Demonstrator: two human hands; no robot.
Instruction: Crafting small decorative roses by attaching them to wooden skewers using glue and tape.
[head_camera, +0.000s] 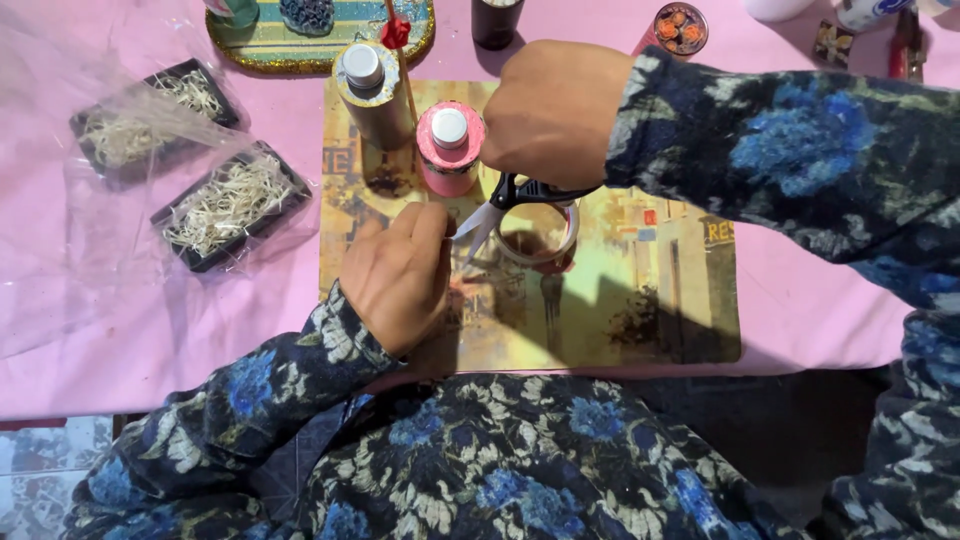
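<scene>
Right hand: the right hand (555, 110) is seen from the back, knuckles up, fingers curled shut through the black handles of the scissors (500, 205); the fingertips themselves are hidden under the hand.
Scissors: the blades are parted slightly, tips pointing down and toward the left hand; the long axis runs on a diagonal from the handles under the right hand to the tips by the left fingers.
Left hand: the left hand (398, 275) rests low on the placemat (650, 290), wrist toward the body, thumb and forefinger pressed together on something small and thin at the blade tips; what is pinched cannot be told.
Key relation: the scissor tips lie just beside the left fingertips, nearly touching; the pinch is nearer the left hand, the cut line comes from the right.
Tape roll: a clear roll of tape (540, 240) lies just beyond the blades, below the right hand.
Bottles: a pink bottle (449, 148) and a brown bottle (372, 95), both white-capped, stand just beyond the left fingers.
Trays: two black trays of pale straw (228, 205) in clear film lie well off to the left of the left hand.
Worktop: a pink-covered worktop (820, 300) carries everything.
</scene>
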